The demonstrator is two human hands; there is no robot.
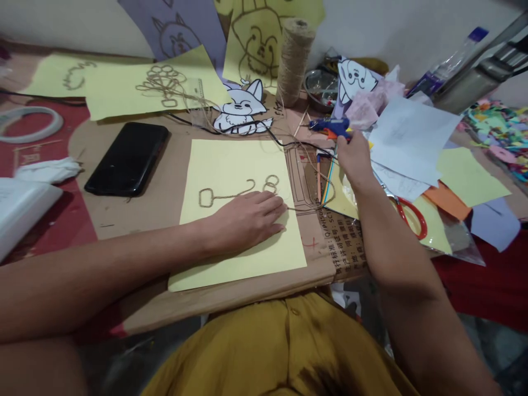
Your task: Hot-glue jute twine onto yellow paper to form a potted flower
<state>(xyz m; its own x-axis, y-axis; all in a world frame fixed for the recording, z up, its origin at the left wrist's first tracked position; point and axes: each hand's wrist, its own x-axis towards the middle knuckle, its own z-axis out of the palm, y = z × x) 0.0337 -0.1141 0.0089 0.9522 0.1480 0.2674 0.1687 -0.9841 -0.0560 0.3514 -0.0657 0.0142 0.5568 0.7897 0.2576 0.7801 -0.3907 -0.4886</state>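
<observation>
A yellow sheet [239, 267] lies on the cardboard-covered table, with twine shapes [206, 198] on it: a small square with a stem, a hook and some loops. My left hand [253, 220] rests flat on the sheet over part of the twine, fingers stretched out close together. A loose strand runs from beneath its fingertips toward the right. At the back right, my right hand [353, 157] is closed around or against a blue glue gun [332, 126] that points left; its fingers are partly hidden. The spool of twine [295, 63] stands upright behind the sheet.
A black phone [127, 159] and a white tape roll [31, 124] are on the left. Fox cutouts [241, 107] lie behind the sheet. Red-handled scissors [412, 217], papers [412, 143], a bottle [451, 63] and coloured scraps [501, 137] crowd the right. A black cable crosses the back.
</observation>
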